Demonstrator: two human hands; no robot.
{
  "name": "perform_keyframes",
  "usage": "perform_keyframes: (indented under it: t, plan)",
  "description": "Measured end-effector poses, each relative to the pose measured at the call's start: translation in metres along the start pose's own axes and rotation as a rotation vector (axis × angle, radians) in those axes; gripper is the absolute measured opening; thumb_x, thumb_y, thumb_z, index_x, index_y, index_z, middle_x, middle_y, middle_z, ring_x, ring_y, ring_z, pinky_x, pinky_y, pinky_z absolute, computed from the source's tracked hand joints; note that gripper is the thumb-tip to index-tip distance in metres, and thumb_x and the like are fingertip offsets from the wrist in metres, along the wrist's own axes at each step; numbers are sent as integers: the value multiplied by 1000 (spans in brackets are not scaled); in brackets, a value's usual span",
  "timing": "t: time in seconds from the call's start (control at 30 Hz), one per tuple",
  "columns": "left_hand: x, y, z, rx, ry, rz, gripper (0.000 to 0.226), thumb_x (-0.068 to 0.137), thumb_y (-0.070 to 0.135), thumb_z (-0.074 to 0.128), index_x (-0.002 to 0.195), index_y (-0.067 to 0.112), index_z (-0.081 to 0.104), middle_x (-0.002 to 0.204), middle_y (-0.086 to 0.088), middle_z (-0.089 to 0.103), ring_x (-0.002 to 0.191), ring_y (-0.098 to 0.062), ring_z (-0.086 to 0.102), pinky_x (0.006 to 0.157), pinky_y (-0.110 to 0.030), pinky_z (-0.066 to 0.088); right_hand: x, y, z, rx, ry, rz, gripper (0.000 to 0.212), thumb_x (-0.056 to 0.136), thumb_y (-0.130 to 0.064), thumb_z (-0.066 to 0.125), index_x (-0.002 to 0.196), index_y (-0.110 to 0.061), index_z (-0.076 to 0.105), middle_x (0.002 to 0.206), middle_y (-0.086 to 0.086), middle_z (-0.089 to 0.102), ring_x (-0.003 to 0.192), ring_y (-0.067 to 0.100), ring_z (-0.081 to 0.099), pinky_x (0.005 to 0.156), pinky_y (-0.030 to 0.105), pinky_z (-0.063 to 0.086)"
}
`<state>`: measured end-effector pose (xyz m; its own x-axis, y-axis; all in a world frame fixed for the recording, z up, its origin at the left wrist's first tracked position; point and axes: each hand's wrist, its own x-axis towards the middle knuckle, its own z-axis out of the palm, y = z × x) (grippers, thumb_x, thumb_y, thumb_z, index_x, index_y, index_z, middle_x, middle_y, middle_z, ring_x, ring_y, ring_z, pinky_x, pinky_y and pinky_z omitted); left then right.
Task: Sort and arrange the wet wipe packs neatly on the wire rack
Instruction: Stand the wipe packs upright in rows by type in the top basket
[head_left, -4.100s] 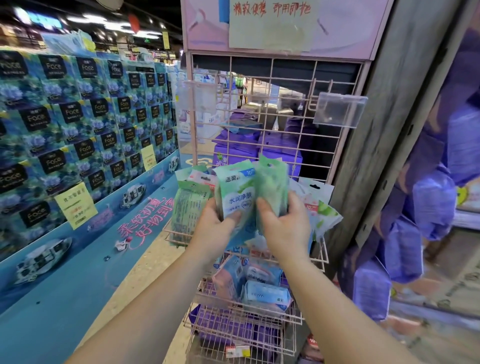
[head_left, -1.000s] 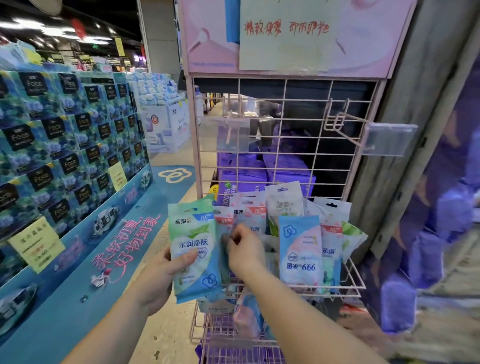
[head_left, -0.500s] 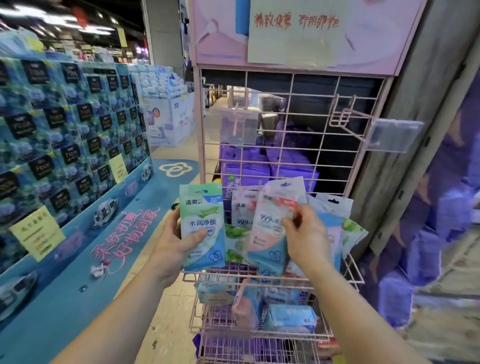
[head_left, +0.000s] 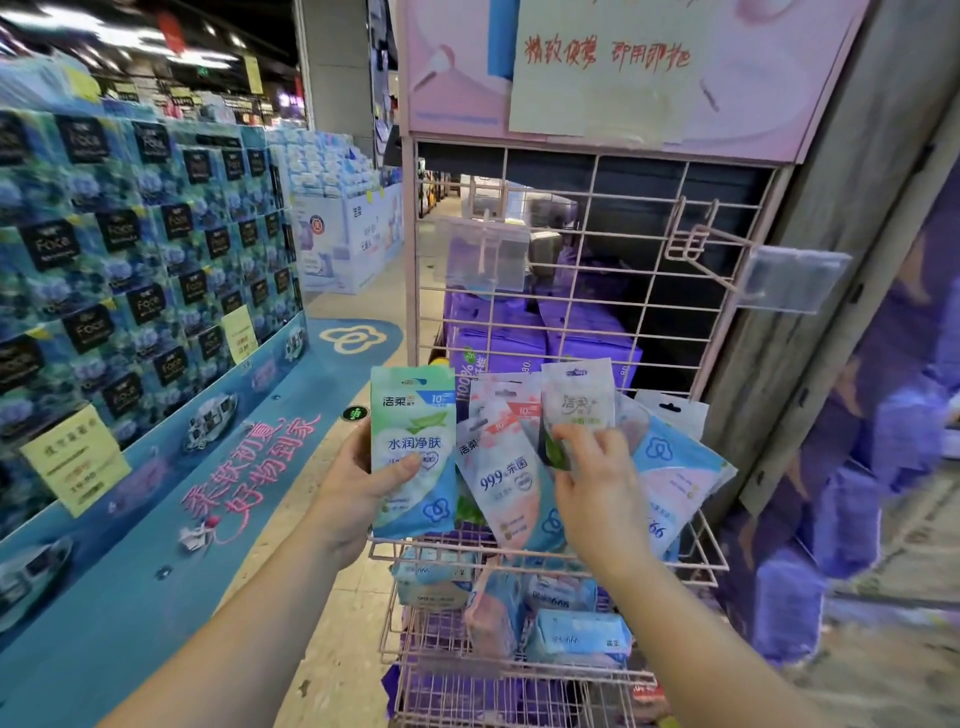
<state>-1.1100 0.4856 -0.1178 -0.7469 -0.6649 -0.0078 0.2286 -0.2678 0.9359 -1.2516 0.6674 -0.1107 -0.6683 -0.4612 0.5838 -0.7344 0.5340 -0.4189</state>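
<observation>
Just left of the frame's centre, the left hand (head_left: 358, 488) holds a green-and-blue wet wipe pack (head_left: 413, 449) upright, its grip clamped on the pack's lower half with the thumb across the printed face and the fingers behind. To its right, the right hand (head_left: 597, 486) has its grip pinched on the lower part of a pale pack with a green leaf print (head_left: 576, 402), which stands among the others leaning in the top basket of the pink wire rack (head_left: 696, 545). Beside it a pink-and-blue pack marked 99.9 (head_left: 506, 483) tilts to the left, and a blue-and-pink pack (head_left: 670, 467) sags toward the right edge of the basket; more packs lie flat on the shelf below, lower centre of the frame. These packs look light, flat and soft: film pouches that bend where unsupported and lean or slump rather than stand alone. The glossy film is likely a little slippery, so a pinch across both flat faces near the middle or lower half should hold better than a hold on a corner, which would let the pouch fold. They are not fragile, though a hard squeeze may crease the film. Set in a tight upright row, each pack should prop its neighbour.
</observation>
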Motion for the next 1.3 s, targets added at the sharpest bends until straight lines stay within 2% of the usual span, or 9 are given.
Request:
perform_keyframes:
  t: [0.13, 0.27, 0.37, 0.5, 0.67, 0.8, 0.97, 1.13, 1.3]
  plan:
    - [1, 0, 0, -7, 0, -15, 39, 83, -6, 62, 112, 20, 57, 95, -6, 75, 76, -24, 74, 58, -37, 60, -7, -21, 12, 8, -19, -157, 38, 74, -2, 65, 105, -23, 71, 83, 2, 57, 79, 24, 58, 67, 35, 52]
    - [0, 2, -1, -18, -32, -18, 35, 83, -5, 61, 107, 21, 59, 90, -5, 77, 75, -24, 74, 58, -37, 61, 6, -37, 18, 101, -201, 52, 55, 82, -33, 64, 134, -23, 45, 124, -1, 57, 117, 21, 51, 100, 35, 40]
    - [-3, 4, 1, -36, -69, -7, 41, 71, -1, 69, 106, 19, 59, 88, -4, 77, 74, -23, 74, 56, -35, 60, 21, -42, 20, 102, -419, 262, 78, 75, -42, 71, 138, -23, 29, 121, 3, 61, 110, 26, 59, 95, 40, 47]
    - [-4, 4, 1, -93, -76, -14, 64, 44, 18, 81, 104, 18, 60, 89, -6, 77, 75, -24, 74, 58, -36, 60, 28, -47, 22, -64, -563, 228, 83, 76, -38, 72, 139, -20, 21, 112, 8, 65, 102, 30, 63, 90, 43, 49]
    - [-8, 6, 3, -115, -41, -13, 49, 54, 12, 73, 100, 17, 58, 80, -3, 77, 67, -22, 74, 55, -38, 61, 33, -48, 21, -51, -657, 250, 96, 75, -38, 72, 148, -27, 10, 113, 6, 64, 105, 29, 61, 91, 40, 50]
    - [-8, 5, -4, -162, -12, -24, 35, 70, 5, 65, 103, 16, 59, 86, -5, 77, 72, -23, 74, 55, -38, 60, 30, -37, 11, 126, -501, 358, 51, 75, -33, 71, 119, -17, 52, 111, 5, 66, 101, 26, 62, 84, 33, 52]
    - [-7, 4, -2, -124, 9, -11, 43, 60, 7, 72, 99, 16, 58, 81, -3, 77, 70, -22, 74, 60, -41, 61, 17, -19, 3, 413, -192, 463, 28, 73, -31, 75, 93, -20, 59, 83, -3, 67, 80, 19, 66, 68, 27, 49]
    - [0, 1, -2, -36, 39, -25, 34, 82, -5, 63, 108, 15, 56, 96, -10, 74, 75, -24, 73, 59, -36, 61, 11, -10, -6, 736, 112, 630, 27, 74, -24, 80, 95, -19, 65, 84, -10, 69, 82, 13, 66, 77, 27, 52]
    - [15, 3, 9, 101, 81, 42, 37, 81, -3, 67, 108, 19, 56, 98, -5, 72, 77, -18, 72, 60, -31, 60, 24, -12, -6, 637, 129, 662, 47, 74, -26, 80, 110, -9, 56, 98, 3, 65, 92, 23, 63, 79, 26, 44]
